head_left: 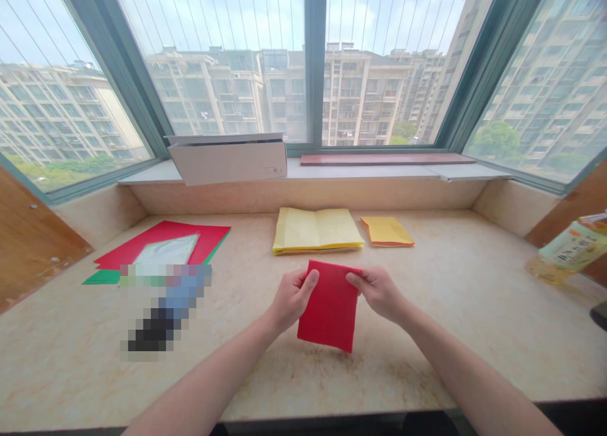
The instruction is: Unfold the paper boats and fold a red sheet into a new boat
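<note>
Between my two hands a folded piece of red paper (329, 309) is held up above the stone counter, tilted toward me. My left hand (294, 295) pinches its upper left edge, thumb on the front face. At the upper right corner my right hand (379, 290) grips it, thumb also in front; the fingers behind the paper are hidden. Just beyond lies a stack of pale yellow paper (317, 228) with a crease down its middle. To the right of that stack sits a smaller folded yellow-orange paper (387, 231).
On the left are red sheets (165, 233) over green paper (102, 277), with a clear packet (165, 249) on top and a blurred-out object (165, 312) nearby. A white box (230, 161) stands on the windowsill. A bottle with yellowish liquid (569, 249) is at the right.
</note>
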A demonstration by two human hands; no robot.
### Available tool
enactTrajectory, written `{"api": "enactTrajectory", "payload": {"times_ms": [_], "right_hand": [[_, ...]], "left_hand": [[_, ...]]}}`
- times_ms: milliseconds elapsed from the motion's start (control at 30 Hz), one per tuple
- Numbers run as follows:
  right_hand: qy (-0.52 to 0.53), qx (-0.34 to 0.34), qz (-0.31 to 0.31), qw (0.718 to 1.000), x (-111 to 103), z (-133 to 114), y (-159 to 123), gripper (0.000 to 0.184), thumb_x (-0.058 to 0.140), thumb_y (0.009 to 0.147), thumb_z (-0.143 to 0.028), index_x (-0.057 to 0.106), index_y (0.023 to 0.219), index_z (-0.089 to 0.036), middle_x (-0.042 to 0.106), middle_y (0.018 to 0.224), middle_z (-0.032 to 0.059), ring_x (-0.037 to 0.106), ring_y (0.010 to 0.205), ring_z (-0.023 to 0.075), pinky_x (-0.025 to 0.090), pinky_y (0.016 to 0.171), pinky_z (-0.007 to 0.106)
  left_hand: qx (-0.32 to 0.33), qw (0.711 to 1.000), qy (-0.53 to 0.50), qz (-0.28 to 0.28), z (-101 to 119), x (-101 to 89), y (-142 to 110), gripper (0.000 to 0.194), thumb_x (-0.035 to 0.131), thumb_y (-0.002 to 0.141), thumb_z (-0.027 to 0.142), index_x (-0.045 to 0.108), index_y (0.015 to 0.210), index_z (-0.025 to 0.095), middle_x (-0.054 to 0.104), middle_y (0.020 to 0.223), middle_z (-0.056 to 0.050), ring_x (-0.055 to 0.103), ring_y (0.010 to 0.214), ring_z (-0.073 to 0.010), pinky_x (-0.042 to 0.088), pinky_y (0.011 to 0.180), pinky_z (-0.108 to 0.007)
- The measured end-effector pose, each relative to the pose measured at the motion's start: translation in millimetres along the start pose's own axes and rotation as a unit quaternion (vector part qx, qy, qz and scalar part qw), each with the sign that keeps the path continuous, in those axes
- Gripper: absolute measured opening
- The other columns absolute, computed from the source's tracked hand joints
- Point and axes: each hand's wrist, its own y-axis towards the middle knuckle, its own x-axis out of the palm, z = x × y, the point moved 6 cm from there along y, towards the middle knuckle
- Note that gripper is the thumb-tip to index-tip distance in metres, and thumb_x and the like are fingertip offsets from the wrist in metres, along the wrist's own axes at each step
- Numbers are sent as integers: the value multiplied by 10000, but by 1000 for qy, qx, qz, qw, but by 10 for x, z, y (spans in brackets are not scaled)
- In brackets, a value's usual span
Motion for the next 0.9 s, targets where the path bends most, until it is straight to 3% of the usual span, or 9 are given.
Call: {"api": "enactTrajectory", "payload": {"times_ms": [167, 333, 533, 900], "right_hand": [[-11, -11, -3, 1000, 17, 4, -11, 429, 478, 945, -509, 652, 733, -179, 552, 590, 2, 443, 534, 133, 361, 496, 256], [-28, -38, -18, 999, 30, -76, -22, 416, 473, 954, -481, 639, 720, -180, 546, 602, 2, 447, 556, 135, 377, 527, 257], [-45, -48, -37, 997, 59, -125, -30, 395, 461, 962, -450, 641, 731, -185, 515, 601, -9, 423, 553, 132, 360, 541, 258], [-40, -41, -39, 998, 48, -117, -30, 379, 485, 955, -446, 650, 738, -184, 549, 620, -7, 459, 574, 137, 382, 564, 257]], "left_hand": [[31, 994, 94, 44, 25, -58, -18, 559, 421, 903, 654, 513, 633, 173, 535, 563, -3, 447, 513, -116, 319, 478, -247], [49, 994, 94, 27, 60, -64, -25, 564, 389, 916, 648, 485, 614, 182, 480, 548, 5, 426, 513, -116, 312, 495, -256], [91, 983, 142, 69, 172, -105, -56, 555, 380, 928, 633, 419, 587, 196, 411, 528, 24, 369, 506, -109, 279, 500, -265], [78, 988, 123, 53, 180, -111, -72, 588, 368, 931, 631, 479, 563, 185, 451, 510, 7, 393, 490, -113, 297, 490, -262]]}}
